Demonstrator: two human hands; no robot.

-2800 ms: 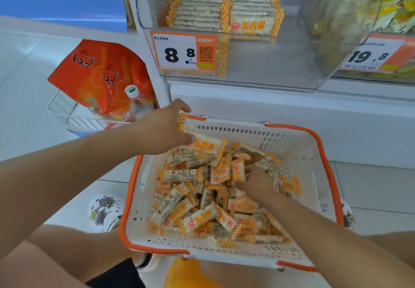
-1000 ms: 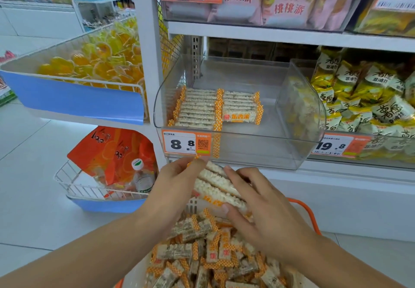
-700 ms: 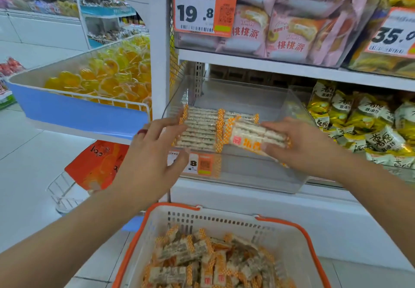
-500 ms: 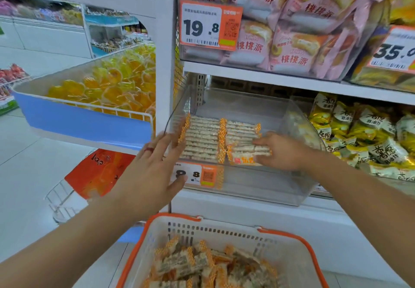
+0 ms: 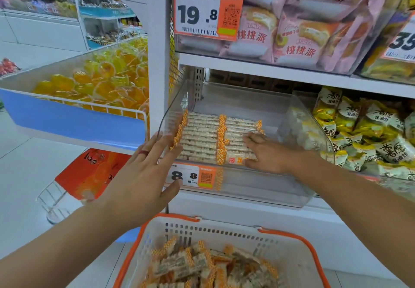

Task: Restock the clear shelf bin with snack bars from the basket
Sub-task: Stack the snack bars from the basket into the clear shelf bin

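Reaching into the clear bin (image 5: 292, 189), your right hand (image 5: 267, 153) lies flat on the snack bars (image 5: 202, 139) there. Your left hand (image 5: 143, 180) floats open by the bin's corner. More bars sit in the basket (image 5: 292, 256) below.

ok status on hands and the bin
Left hand open outside clear bin. Right hand flat on snack bars inside. Nothing blocking.
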